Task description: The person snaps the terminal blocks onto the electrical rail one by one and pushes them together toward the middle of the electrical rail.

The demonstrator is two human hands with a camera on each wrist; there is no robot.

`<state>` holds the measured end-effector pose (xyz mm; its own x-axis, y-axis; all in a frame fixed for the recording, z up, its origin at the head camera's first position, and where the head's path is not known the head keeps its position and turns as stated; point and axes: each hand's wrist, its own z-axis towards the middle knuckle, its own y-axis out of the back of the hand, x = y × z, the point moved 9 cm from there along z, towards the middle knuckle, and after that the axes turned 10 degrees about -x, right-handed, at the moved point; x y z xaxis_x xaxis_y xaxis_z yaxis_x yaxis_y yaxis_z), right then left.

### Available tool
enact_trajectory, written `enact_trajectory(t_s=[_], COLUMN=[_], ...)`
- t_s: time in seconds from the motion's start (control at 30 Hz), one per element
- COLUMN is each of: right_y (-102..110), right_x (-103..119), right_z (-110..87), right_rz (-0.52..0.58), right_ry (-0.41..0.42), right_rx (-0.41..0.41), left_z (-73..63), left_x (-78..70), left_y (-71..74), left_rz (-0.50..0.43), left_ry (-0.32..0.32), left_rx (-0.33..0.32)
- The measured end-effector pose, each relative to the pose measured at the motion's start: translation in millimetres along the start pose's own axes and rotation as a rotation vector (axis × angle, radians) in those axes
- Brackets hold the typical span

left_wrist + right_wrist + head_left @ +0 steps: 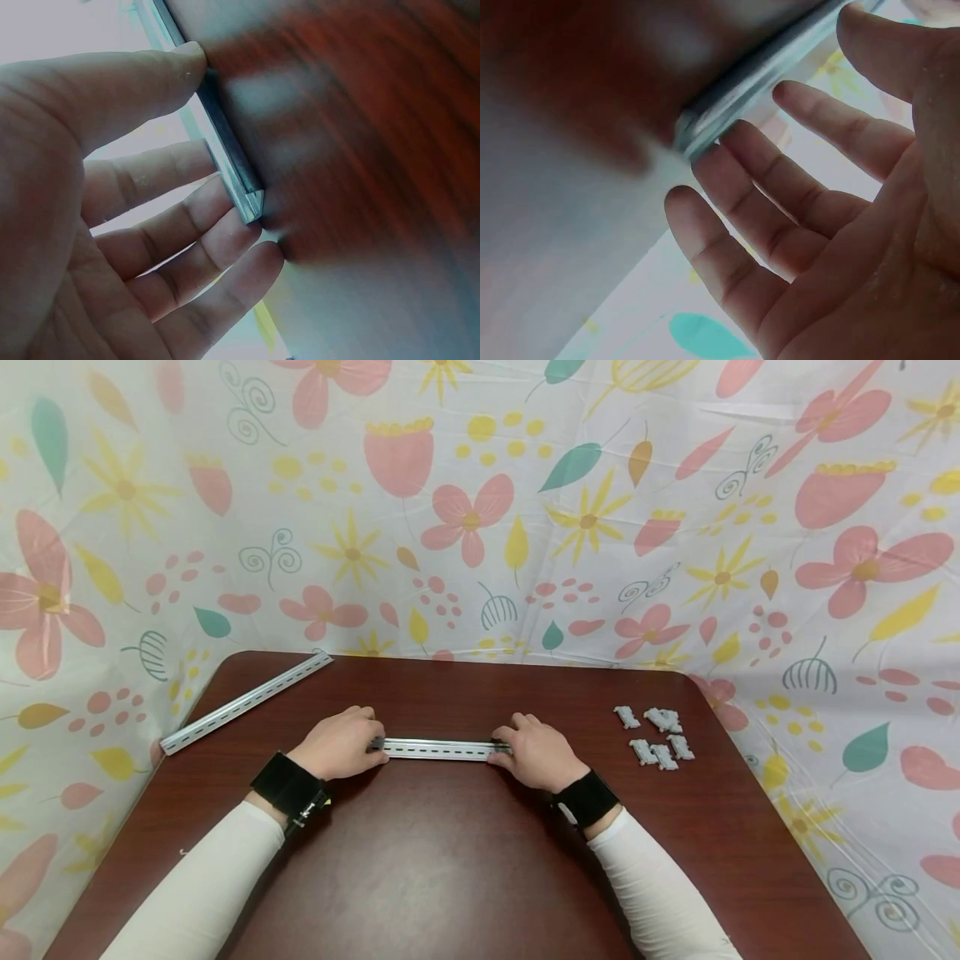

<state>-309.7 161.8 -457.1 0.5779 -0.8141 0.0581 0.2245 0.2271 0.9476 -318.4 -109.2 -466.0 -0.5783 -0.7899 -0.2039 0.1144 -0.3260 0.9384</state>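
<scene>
A short slotted metal DIN rail lies crosswise in front of me, close over the brown tabletop. My left hand grips its left end, thumb on the near edge and fingers along the far one. At the opposite end my right hand holds the rail in the same way. The left wrist view shows the cut end of the rail between thumb and fingers. In the right wrist view, the rail runs between the thumb and the fingertips. Both ends are covered by the hands in the head view.
A longer slotted rail lies slanted at the table's back left. Several small grey plastic clips sit in a loose group at the right. The brown table ends at a flower-patterned cloth behind and on both sides.
</scene>
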Motion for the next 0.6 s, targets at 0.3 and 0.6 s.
enact_trajectory(t_s=[0.3, 0.6], right_y=[10, 19], right_x=[-81, -180], right_z=[-8.2, -49.0], right_rz=[-0.031, -0.03], right_ry=[-0.266, -0.52], right_rx=[0.003, -0.026], left_z=[-1.1, -0.4], left_x=[1.3, -1.1], left_y=[0.5, 2.6], left_rz=[0.004, -0.007], left_ry=[0.012, -0.002], left_rx=[-0.006, -0.013])
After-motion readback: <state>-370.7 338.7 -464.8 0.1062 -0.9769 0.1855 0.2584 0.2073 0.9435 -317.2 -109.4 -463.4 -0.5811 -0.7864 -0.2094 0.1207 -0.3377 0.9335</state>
